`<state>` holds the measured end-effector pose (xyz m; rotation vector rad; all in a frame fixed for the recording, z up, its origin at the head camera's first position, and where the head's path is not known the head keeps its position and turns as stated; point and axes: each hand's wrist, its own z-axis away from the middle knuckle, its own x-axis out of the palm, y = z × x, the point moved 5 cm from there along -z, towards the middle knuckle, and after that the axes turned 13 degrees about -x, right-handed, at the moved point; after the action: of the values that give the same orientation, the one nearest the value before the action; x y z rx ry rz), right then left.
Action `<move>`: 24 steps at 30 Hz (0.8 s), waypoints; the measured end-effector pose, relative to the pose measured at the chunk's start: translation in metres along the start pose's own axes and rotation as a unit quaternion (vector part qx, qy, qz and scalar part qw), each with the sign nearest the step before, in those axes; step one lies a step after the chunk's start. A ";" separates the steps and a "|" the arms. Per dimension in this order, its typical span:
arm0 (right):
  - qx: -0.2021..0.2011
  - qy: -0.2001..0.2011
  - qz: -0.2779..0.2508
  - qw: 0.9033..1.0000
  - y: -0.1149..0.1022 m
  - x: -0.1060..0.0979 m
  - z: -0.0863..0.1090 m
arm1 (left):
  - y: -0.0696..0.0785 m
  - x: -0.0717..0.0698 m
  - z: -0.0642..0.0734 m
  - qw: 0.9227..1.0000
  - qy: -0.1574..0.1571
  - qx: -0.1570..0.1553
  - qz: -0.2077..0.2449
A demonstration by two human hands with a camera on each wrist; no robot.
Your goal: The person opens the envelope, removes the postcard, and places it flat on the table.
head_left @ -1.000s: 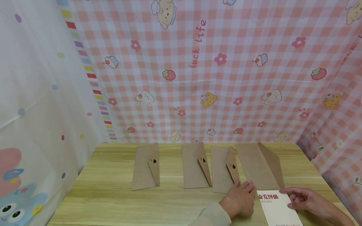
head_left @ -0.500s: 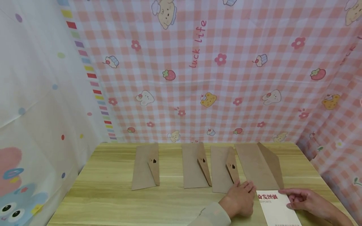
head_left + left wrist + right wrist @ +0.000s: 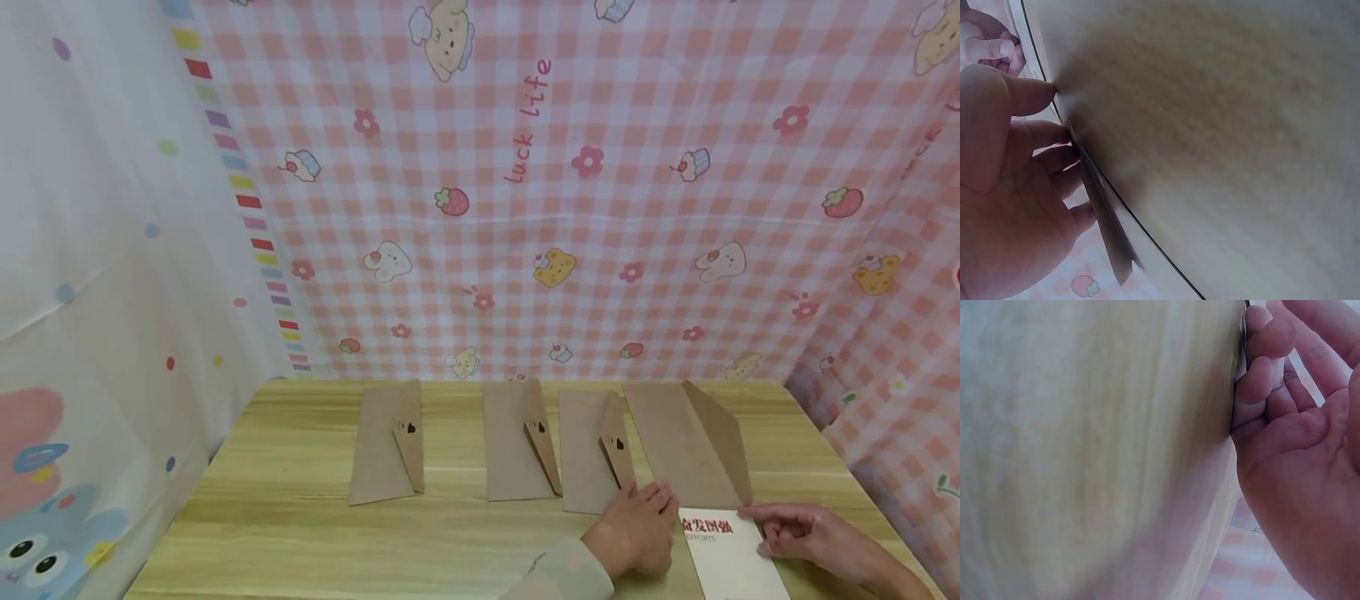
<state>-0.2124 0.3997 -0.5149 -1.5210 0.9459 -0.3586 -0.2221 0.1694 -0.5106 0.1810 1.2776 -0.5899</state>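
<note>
A white card (image 3: 735,554) with red Chinese characters along its top lies below the lower edge of a brown envelope (image 3: 675,442) whose flap is spread out. My right hand (image 3: 817,533) holds the card at its upper right, index finger stretched along the top corner and thumb at the right side. In the right wrist view the other fingers (image 3: 1260,381) look curled. My left hand (image 3: 637,529) rests flat between the card's left edge and the third envelope (image 3: 585,454), fingers nearly straight and fingertips at the envelopes' lower corners.
Two more brown envelopes (image 3: 386,442) (image 3: 513,442) lie further left, flaps folded over with dark heart marks. All rest on a wood-grain table (image 3: 285,517). A pink checked cloth (image 3: 525,217) hangs behind, and a white printed cloth (image 3: 112,250) stands on the left.
The card and my right hand have shifted very slightly left. My left hand and the envelopes have stayed in place; the camera has tilted a little upward.
</note>
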 end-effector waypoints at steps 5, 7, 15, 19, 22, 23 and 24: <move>0.007 -0.002 -0.011 1.000 0.000 0.000 0.000 | 0.000 0.000 0.000 1.000 -0.001 0.000 -0.001; 0.014 0.002 0.007 1.000 0.000 0.000 0.000 | 0.000 0.001 0.000 1.000 0.003 0.001 0.000; 0.039 0.013 0.049 0.998 -0.001 -0.002 -0.001 | -0.003 -0.001 0.003 0.999 0.035 0.014 0.010; 0.061 0.026 0.051 0.996 -0.003 -0.003 -0.004 | -0.006 -0.005 0.007 0.998 0.064 0.025 0.009; 0.074 0.038 0.075 0.994 -0.005 -0.005 -0.008 | -0.009 -0.009 0.011 0.996 0.086 0.034 0.011; 0.073 0.042 0.084 0.993 -0.006 -0.005 -0.010 | -0.011 -0.010 0.012 0.995 0.093 0.036 0.013; 0.073 0.046 0.089 0.992 -0.007 -0.005 -0.011 | -0.013 -0.011 0.014 0.994 0.098 0.037 0.017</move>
<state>-0.2208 0.3953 -0.5042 -1.2850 1.0958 -0.3638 -0.2189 0.1562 -0.4937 0.3282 1.4410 -0.6019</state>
